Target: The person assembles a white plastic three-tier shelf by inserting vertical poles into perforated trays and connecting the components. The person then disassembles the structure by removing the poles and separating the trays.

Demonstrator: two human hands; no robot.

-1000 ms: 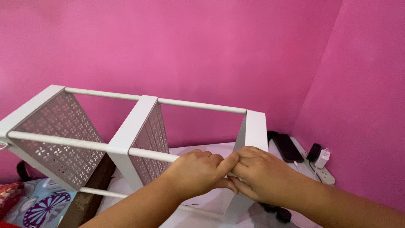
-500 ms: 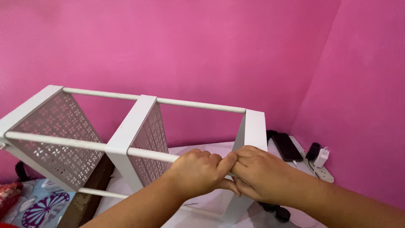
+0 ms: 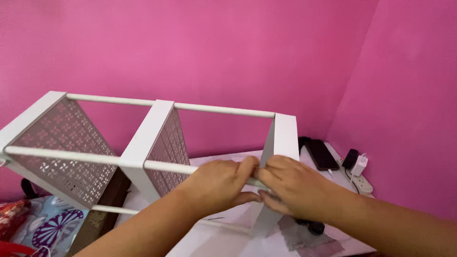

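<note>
A white metal rack (image 3: 143,143) lies on its side, with perforated panels joined by round white rods. My left hand (image 3: 219,183) and my right hand (image 3: 290,185) meet on the near rod (image 3: 71,156), just left of the rack's right end panel (image 3: 284,138). Both hands wrap the rod with thumbs and fingers pressed together. The joint between rod and end panel is hidden under my fingers.
Pink walls meet in a corner behind the rack. A dark phone (image 3: 322,154) and a white power strip with a charger (image 3: 359,171) lie on the white surface (image 3: 223,238) at the right. A patterned cloth (image 3: 52,228) sits at lower left.
The view has tilted a little, so the rack sits higher in frame. My fingers have loosened and shifted along the rod, the left thumb now lying over it.
</note>
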